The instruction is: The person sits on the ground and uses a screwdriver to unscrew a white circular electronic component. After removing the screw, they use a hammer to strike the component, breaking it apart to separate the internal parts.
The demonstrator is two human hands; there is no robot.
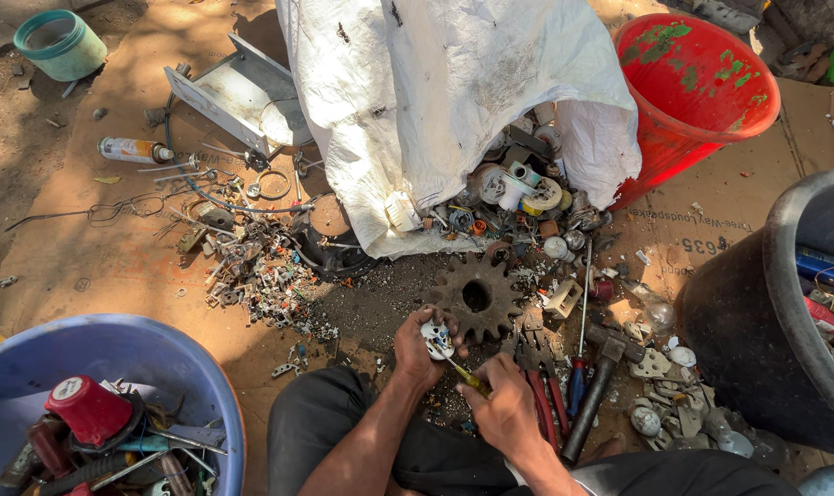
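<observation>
Flattened cardboard [114, 266] over bare dirt serves as the work surface, strewn with scrap and seen from above. At far left, a blue tub [174, 363] of mixed metal and a red cap is seen, with a teal container [61, 43] at the top corner and a spray can [134, 150] lying on its side nearby. A grey metal tray [219, 92] is propped against a torn white sack [435, 101], from whose mouth small plastic and metal parts are spilled onto the ground. A rusty toothed gear [477, 296] lies flat just below the spill. Directly in front of the gear, the left hand [419, 347] is raised from a bent forearm, its fingers curled tightly around a small white fitting [436, 338]. The right hand [507, 404] is closed in a fist around a yellow-handled screwdriver [467, 377], whose tip is angled up-left against the fitting. Red-handled pliers [544, 404] and a hammer [601, 377] are laid just beside the right wrist. Farther right, a red bucket [702, 83] and a black bin [757, 331] are set on the cardboard.
</observation>
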